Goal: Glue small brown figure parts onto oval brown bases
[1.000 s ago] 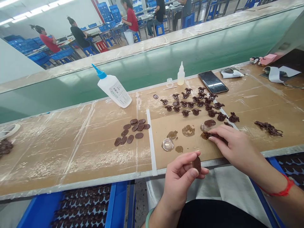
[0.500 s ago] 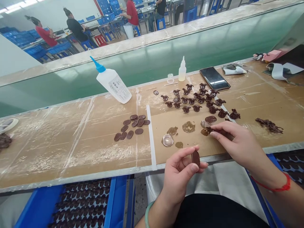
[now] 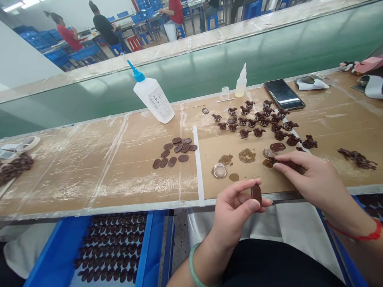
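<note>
Oval disc (image 3: 256,193) stands long axis upright in left hand (image 3: 231,213).

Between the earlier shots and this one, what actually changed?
Only the view moved: the whole scene slid right and up in the picture as the head turned. The left hand still holds the brown oval disc, and the right hand stays on the small brown figure. The brown horse figures stayed put.

Oval discs (image 3: 173,153) lie on the worktop (image 3: 89,187) left of a strip (image 3: 199,167), figurines (image 3: 251,121) to its right; a glue bottle (image 3: 152,99) stands behind the discs, a phone (image 3: 284,94) behind the figurines, a crate (image 3: 110,247) below the front edge.
</note>
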Demonstrator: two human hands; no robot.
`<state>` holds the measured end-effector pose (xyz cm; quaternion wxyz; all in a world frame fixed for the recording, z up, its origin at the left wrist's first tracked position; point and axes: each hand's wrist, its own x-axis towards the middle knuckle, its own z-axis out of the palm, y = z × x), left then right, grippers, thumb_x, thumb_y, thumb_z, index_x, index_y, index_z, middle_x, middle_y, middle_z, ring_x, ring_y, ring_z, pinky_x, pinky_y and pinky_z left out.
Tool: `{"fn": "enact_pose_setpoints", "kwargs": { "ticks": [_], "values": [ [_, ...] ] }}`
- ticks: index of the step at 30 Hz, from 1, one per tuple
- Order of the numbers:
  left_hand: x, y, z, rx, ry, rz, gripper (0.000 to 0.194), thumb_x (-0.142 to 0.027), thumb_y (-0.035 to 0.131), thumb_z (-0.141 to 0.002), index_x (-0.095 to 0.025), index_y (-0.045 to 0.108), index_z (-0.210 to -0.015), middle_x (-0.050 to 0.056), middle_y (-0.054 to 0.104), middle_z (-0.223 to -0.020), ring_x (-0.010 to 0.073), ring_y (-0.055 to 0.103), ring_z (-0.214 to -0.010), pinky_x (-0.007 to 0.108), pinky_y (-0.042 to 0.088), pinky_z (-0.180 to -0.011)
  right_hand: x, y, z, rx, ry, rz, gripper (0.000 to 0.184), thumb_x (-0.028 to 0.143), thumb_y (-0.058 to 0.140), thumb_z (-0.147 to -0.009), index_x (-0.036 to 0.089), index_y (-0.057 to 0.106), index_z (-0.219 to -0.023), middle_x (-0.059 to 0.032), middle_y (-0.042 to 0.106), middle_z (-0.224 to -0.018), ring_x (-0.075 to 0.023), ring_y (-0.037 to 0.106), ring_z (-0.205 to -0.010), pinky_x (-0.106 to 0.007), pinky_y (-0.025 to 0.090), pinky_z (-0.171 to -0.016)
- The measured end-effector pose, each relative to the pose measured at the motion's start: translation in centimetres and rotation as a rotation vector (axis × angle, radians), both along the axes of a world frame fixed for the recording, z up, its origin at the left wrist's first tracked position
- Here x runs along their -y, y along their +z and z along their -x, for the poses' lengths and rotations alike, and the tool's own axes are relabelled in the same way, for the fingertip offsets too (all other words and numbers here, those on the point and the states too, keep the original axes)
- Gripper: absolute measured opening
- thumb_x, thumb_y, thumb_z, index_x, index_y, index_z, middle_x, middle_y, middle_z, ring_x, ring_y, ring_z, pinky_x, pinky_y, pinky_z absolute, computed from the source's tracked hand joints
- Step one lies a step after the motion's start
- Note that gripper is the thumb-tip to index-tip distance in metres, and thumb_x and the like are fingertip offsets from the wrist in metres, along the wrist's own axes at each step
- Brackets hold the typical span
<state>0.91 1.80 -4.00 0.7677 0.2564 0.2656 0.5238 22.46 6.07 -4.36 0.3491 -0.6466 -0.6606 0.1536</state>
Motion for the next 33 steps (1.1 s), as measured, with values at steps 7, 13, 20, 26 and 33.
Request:
{"fn": "enact_pose_setpoints", "kwargs": {
  "ticks": [7, 13, 20, 26, 33],
  "values": [
    [0.0, -0.13, -0.12, 0.023, 0.002, -0.017, 0.03, -0.022, 0.089, -0.081, -0.025, 0.083, -0.11, 0.006, 0.081, -0.117, 0.0177, 0.081, -0.081, 0.02, 0.064, -0.072, 0.17, 0.34, 0.01, 0.026, 0.021, 0.03, 0.02, 0.037, 0.063, -0.095, 0.023, 0.077, -0.099, -0.0082, 0.078, -0.103, -0.0281, 0.071, -0.095, -0.04, 0.054, -0.083],
    [0.03, -0.13, -0.14, 0.025, 0.001, -0.019, 0.029, -0.021, 0.087, -0.083, -0.027, 0.083, -0.111, 0.004, 0.081, -0.118, 0.0153, 0.081, -0.082, 0.018, 0.064, -0.073, 0.1, -0.11, -0.09, 0.028, 0.009, 0.014, 0.024, 0.043, 0.065, -0.092, 0.023, 0.078, -0.098, -0.0048, 0.079, -0.102, -0.0276, 0.071, -0.093, -0.04, 0.053, -0.081],
    [0.03, -0.07, -0.14, 0.028, 0.007, -0.021, 0.029, -0.019, 0.088, -0.082, -0.027, 0.083, -0.11, 0.004, 0.081, -0.12, 0.0155, 0.081, -0.083, 0.018, 0.064, -0.073, 0.15, 0.07, -0.04, 0.04, 0.025, 0.016, 0.023, 0.042, 0.064, -0.094, 0.023, 0.077, -0.099, -0.0042, 0.078, -0.101, -0.0258, 0.071, -0.092, -0.038, 0.052, -0.081],
    [0.05, 0.0, -0.14, 0.01, 0.016, -0.017, 0.03, -0.02, 0.088, -0.081, -0.026, 0.083, -0.109, 0.005, 0.081, -0.118, 0.0163, 0.081, -0.082, 0.019, 0.064, -0.072, 0.15, -0.2, -0.08, 0.034, 0.032, 0.006, 0.022, 0.043, 0.063, -0.094, 0.025, 0.076, -0.098, -0.0027, 0.077, -0.1, -0.0251, 0.07, -0.092, -0.038, 0.052, -0.081],
    [0.05, 0.14, -0.19, -0.001, 0.029, -0.004, 0.03, -0.021, 0.09, -0.079, -0.026, 0.084, -0.108, 0.006, 0.082, -0.114, 0.0172, 0.081, -0.08, 0.02, 0.064, -0.071, 0.09, -0.15, -0.06, 0.017, 0.031, 0.031, 0.024, 0.044, 0.063, -0.093, 0.026, 0.077, -0.098, -0.0029, 0.078, -0.101, -0.0259, 0.071, -0.092, -0.04, 0.052, -0.082]
  ]
}}
